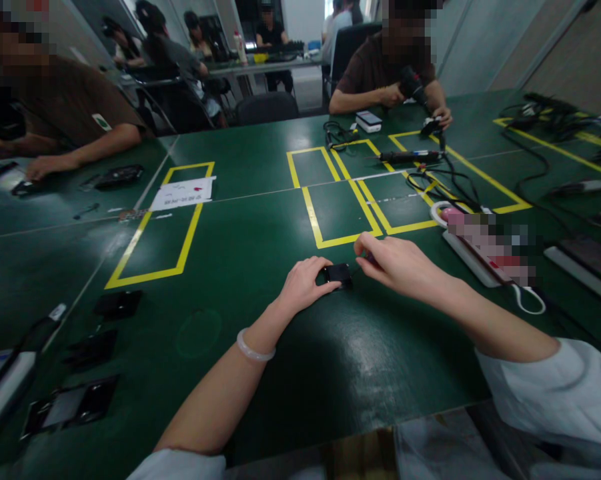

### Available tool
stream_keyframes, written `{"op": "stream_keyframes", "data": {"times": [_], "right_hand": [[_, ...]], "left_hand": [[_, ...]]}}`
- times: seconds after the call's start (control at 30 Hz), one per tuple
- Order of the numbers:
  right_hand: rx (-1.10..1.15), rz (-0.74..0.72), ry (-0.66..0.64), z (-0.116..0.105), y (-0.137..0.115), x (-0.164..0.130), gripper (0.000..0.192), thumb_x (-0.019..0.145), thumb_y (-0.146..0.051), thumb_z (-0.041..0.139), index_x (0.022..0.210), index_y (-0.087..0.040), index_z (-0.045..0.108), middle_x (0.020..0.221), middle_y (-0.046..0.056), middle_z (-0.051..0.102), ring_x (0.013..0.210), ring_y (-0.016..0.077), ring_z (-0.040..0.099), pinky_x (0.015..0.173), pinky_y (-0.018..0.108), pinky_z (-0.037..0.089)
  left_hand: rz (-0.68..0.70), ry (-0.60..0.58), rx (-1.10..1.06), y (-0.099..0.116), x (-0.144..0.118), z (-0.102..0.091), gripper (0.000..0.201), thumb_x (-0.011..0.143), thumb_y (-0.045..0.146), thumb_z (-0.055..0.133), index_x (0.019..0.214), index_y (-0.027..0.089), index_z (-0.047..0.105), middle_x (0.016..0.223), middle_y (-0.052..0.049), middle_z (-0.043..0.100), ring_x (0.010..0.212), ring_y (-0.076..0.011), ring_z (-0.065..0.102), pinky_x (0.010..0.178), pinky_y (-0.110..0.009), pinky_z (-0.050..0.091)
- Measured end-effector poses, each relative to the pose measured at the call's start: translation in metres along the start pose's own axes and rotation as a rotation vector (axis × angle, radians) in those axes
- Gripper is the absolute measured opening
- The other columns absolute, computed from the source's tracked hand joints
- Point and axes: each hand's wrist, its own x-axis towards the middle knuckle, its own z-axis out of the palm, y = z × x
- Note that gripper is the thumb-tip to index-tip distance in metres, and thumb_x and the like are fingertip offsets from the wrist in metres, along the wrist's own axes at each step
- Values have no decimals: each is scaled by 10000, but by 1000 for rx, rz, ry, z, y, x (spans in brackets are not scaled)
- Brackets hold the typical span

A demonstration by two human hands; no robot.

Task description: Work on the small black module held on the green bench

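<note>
both forearms are bare from above the elbow down. the left hand [304, 285] has a pale, translucent bangle [255, 349] round the wrist, smooth and plain. the right hand [397, 265] wears nothing at the wrist or fingers that can be seen. short, loose sleeves [555, 390] of a whitish, light grey garment cover the upper arms, the cloth softly creased.

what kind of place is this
Probably an electronics assembly or repair workshop: a shared green worktable marked with yellow tape boxes, a power strip, and a small black device under the left hand and right hand.
</note>
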Motion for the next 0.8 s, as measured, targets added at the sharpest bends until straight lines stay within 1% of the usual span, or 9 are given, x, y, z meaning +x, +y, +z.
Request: {"op": "stream_keyframes", "data": {"times": [0.2,0.37,0.57,0.8], "right_hand": [[4,-5,-3,-3,-2,-1,151,922,-310,398,968,-204,496,725,19,621,650,176,561,578,262,289],[-16,-16,-13,-2,-1,0,241,946,-404,384,933,-205,519,722,30,630,653,183,556,573,268,275],[-3,-17,-9,-2,-3,1,183,947,-330,382,973,-200,509,751,31,638,650,176,565,571,265,281],[1,-28,-17,-3,-3,1,193,944,-361,393,939,-209,512,732,20,632,647,176,562,568,265,268]], "left_hand": [[-4,0,-5,0,0,0,363,840,514,584,1043,214,565,981,-35,625,936,-217,589,816,-339,444],[-1,3,-3,0,-1,-1,357,841,501,589,1053,214,562,971,-33,624,922,-213,586,817,-341,441],[-2,3,-8,0,-1,-2,362,833,507,597,1041,212,566,971,-32,626,917,-212,591,814,-341,447],[-5,6,-13,-1,-1,-1,373,831,510,599,1052,211,572,982,-28,628,928,-207,591,822,-336,450]]}}
